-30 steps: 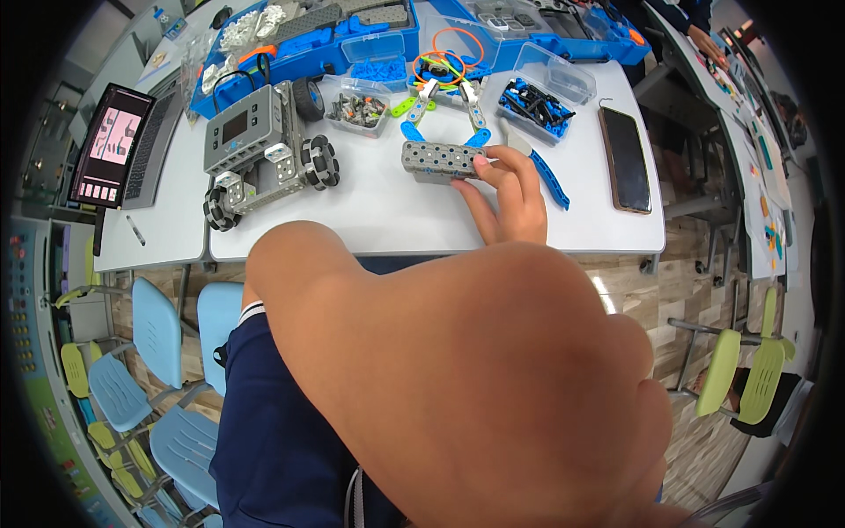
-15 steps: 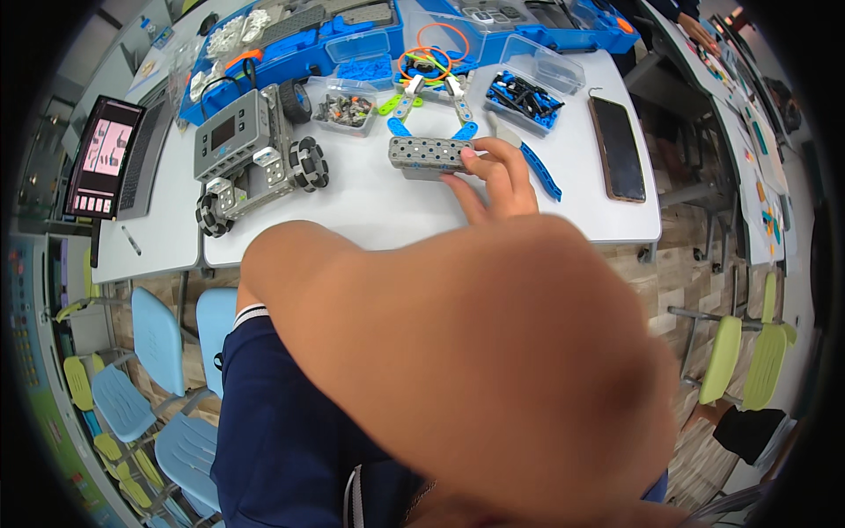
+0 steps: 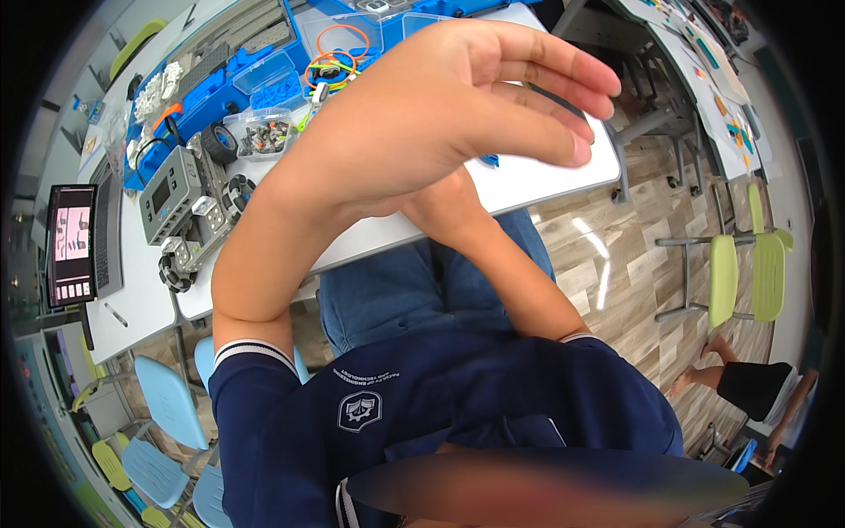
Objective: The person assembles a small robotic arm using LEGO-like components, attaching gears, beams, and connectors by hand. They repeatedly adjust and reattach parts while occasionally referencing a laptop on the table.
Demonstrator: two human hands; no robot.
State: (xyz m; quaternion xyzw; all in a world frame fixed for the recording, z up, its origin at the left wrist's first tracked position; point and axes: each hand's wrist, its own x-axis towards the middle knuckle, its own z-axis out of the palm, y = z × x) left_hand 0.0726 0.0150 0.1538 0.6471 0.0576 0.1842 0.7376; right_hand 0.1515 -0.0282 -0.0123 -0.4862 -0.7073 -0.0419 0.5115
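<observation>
My left hand [image 3: 493,101] is raised in front of the table, large in view. Its fingers stretch apart to the right, with nothing between fingers and thumb. Below and behind it, my right hand [image 3: 446,207] reaches to the table's front edge. The left hand covers its fingers, so what it touches or holds is hidden. The grey perforated piece with the claw arms is almost wholly covered too; only a white tip [image 3: 319,91] shows beside my left wrist. A blue tool end [image 3: 489,160] peeks out under the left hand.
At left stand a grey wheeled robot [image 3: 176,195] and a laptop [image 3: 72,246]. Behind them are a box of small fasteners [image 3: 264,138], orange bands [image 3: 343,28] and blue parts cases [image 3: 211,88]. Blue chairs [image 3: 167,400] stand at lower left, green chairs [image 3: 723,282] at right.
My left arm has swung across from in front of the lens, and its open hand now covers the middle of the table. The view has turned; my right hand has drawn nearer the table edge.
</observation>
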